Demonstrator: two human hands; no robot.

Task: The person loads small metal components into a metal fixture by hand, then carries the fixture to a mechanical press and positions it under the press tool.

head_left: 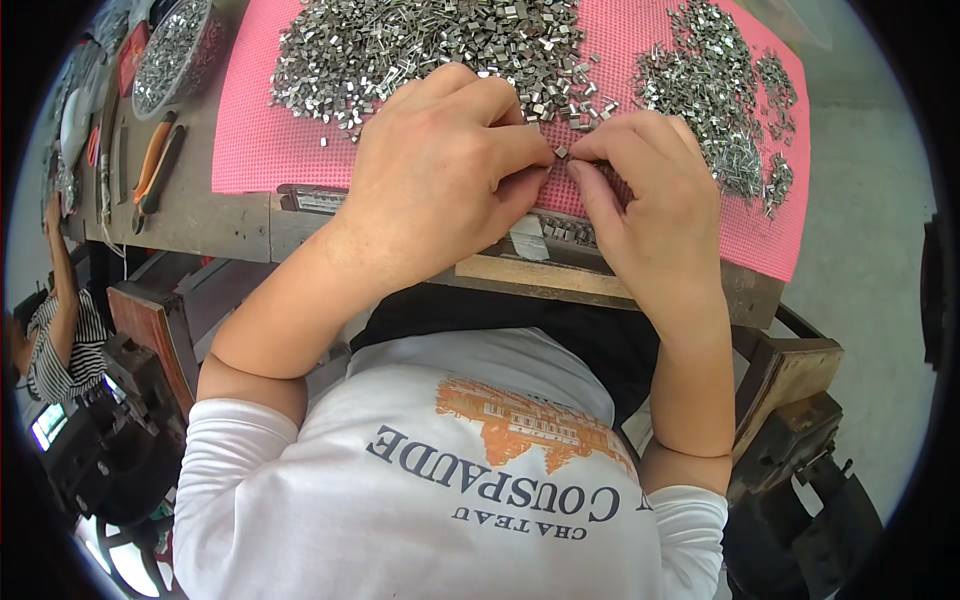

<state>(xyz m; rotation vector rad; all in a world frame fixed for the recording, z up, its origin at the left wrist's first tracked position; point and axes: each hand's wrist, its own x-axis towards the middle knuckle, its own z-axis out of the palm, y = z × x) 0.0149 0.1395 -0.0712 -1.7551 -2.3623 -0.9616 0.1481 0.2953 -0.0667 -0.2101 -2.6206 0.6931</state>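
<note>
Pink mat (250,150) beneath, one small squarish metal piece (561,152) lies between your left hand (430,160) and right hand (665,185), slightly nearer the right, both curled toward pinches, grip impossible to tell.

Small metal piece (561,153): silvery, blocky, a bright squarish face showing, turned cornerwise to you. Lies in the narrow gap between the fingertips of your left hand (435,165) and right hand (655,185), over the pink mat (245,130). Very small in view; you can't tell whether it's gripped or resting.
</note>
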